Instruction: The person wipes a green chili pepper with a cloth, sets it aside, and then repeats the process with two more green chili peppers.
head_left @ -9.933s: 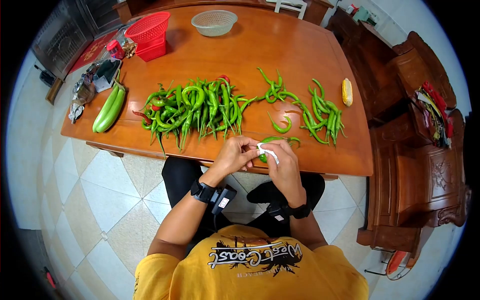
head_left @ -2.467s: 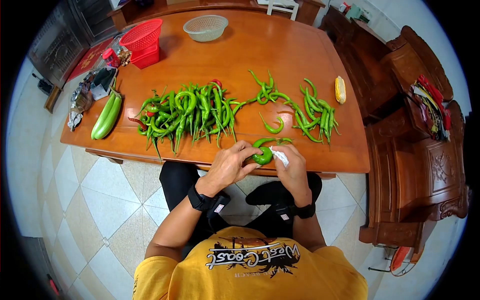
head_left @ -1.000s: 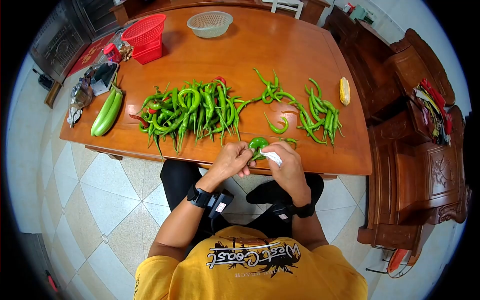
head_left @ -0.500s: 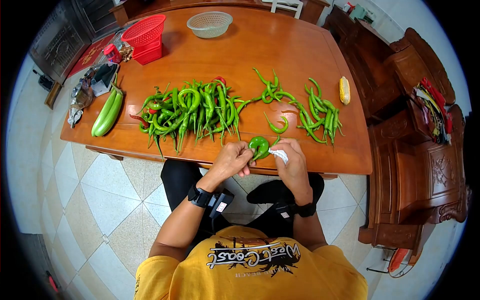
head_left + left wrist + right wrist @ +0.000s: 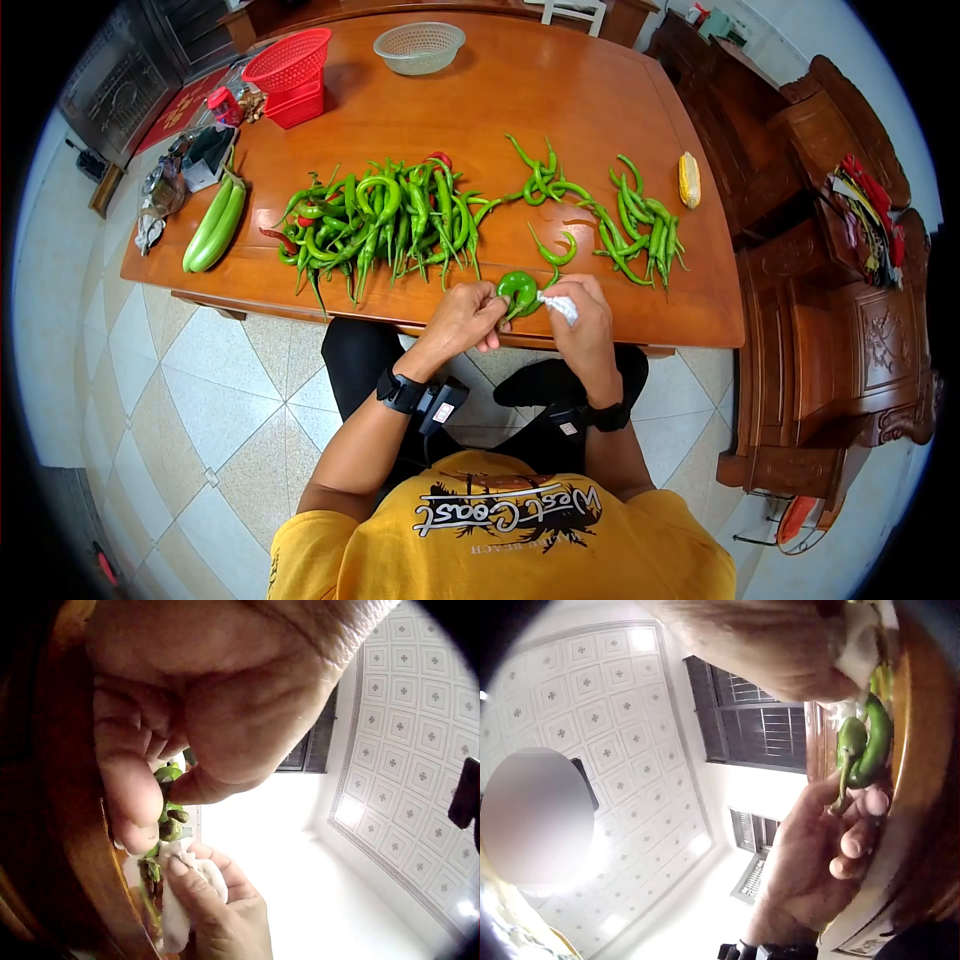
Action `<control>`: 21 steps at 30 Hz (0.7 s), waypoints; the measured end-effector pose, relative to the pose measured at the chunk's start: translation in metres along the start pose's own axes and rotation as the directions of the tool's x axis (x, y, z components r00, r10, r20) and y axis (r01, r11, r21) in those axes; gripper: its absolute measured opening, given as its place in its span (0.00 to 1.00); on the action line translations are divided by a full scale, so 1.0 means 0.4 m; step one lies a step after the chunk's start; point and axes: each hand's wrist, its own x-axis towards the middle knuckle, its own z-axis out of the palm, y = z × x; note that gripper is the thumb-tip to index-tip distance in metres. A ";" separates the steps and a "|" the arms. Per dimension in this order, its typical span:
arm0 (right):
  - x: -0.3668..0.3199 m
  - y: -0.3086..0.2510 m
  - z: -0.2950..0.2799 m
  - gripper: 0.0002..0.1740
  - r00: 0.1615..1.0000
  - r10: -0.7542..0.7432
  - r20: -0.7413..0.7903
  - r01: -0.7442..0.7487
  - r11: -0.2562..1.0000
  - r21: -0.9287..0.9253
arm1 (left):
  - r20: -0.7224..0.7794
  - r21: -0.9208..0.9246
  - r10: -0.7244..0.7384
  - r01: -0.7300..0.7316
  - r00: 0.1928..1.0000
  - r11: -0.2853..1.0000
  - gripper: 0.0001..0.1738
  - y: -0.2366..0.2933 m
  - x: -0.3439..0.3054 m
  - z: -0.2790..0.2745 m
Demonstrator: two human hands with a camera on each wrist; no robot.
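Note:
At the table's near edge, my left hand pinches a curled green pepper between thumb and fingers; in the right wrist view the left fingers hold the pepper by its stem end. My right hand grips a crumpled white tissue against the pepper's right side. The left wrist view shows the tissue under the right thumb, close to the pepper, which my left fingers partly hide. One curved green pepper lies just beyond the hands.
A large heap of green peppers with a few red ones lies left of centre, a smaller group to the right. Around them are a corn cob, green eggplants, a red basket and a pale basket.
Over the last second the right hand with the tissue has shifted slightly right, along the pepper. Earlier the curled pepper was turned differently between the hands. The left hand keeps its pinch.

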 end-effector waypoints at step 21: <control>0.034 -0.041 0.031 0.18 0.996 -0.087 0.027 0.086 0.996 0.016 | -0.008 -0.007 0.045 -0.045 0.999 0.999 0.15 -0.003 -0.001 0.002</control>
